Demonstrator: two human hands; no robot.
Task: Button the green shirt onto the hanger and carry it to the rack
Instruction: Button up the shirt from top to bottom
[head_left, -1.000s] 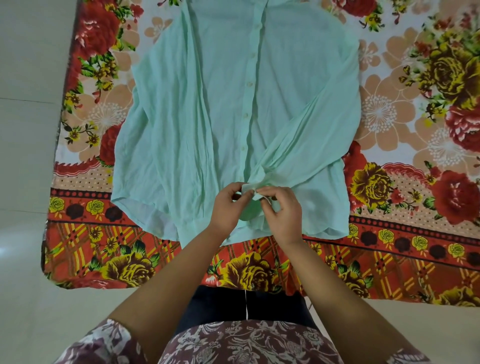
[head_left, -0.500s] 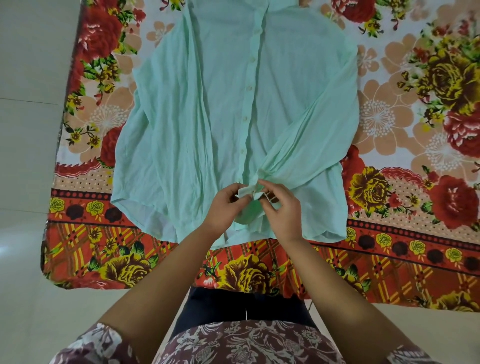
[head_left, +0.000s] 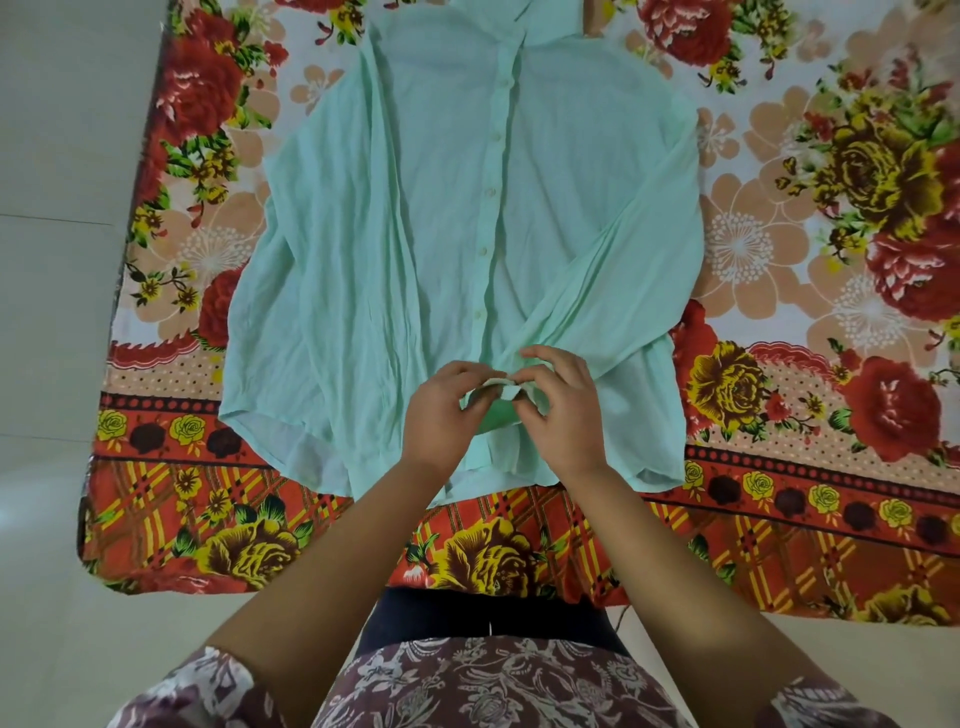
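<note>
A pale green shirt (head_left: 395, 218) lies flat, front up, on a floral bedsheet, collar at the far end. Several buttons run down its placket and look fastened. Its right sleeve is folded across the lower front. My left hand (head_left: 441, 415) and my right hand (head_left: 561, 415) meet low on the placket, near the hem. Both pinch a small fold of the green fabric between thumb and fingertips. The button under my fingers is hidden. No hanger shows; it may lie inside the shirt.
The floral bedsheet (head_left: 831, 260), red, orange and yellow, covers a mattress whose near edge (head_left: 208, 561) runs just in front of my body. Pale tiled floor (head_left: 52, 312) lies to the left and in front.
My hands stay at the same spot on the lower placket while the fingers rework their pinch on the fabric. The view has tilted slightly, showing more of the collar end.
</note>
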